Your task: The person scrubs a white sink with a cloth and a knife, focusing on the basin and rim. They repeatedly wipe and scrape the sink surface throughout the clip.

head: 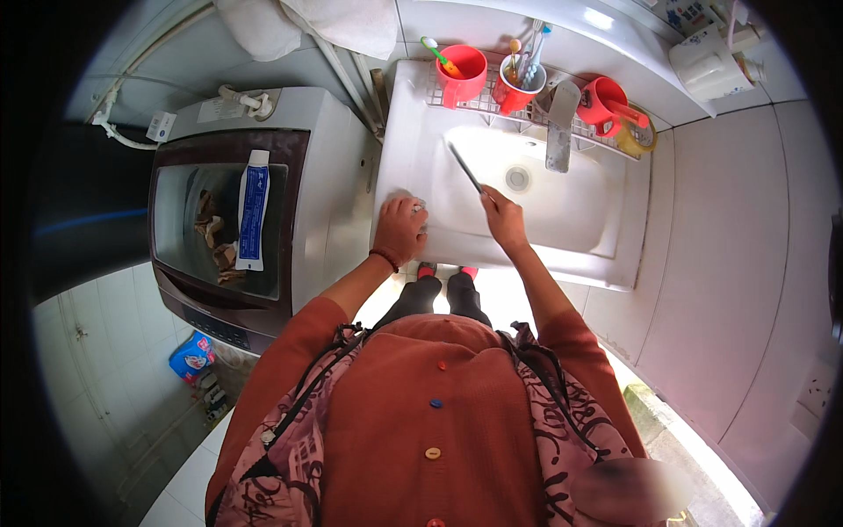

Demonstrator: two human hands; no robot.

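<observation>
My right hand (506, 221) holds a thin, dark-handled tool (465, 168) over the left part of a white ceramic sink (566, 217); its far end points up and left, and I cannot tell its exact kind. On the sink's left rim, near the front edge, my left hand (402, 227) rests with bent fingers around a small greyish thing (417, 209), mostly hidden beneath them. A metal faucet (560, 125) reaches over the basin, above and to the right of the drain (517, 178).
Along the sink's back, a wire rack (490, 109) carries a red mug with a toothbrush (461, 72), a cup of toothbrushes (519, 82), another red mug (600, 105) and a tape roll (637, 135). Left stands a top-loading washing machine (299, 211) with a toothpaste tube (253, 211) on its lid.
</observation>
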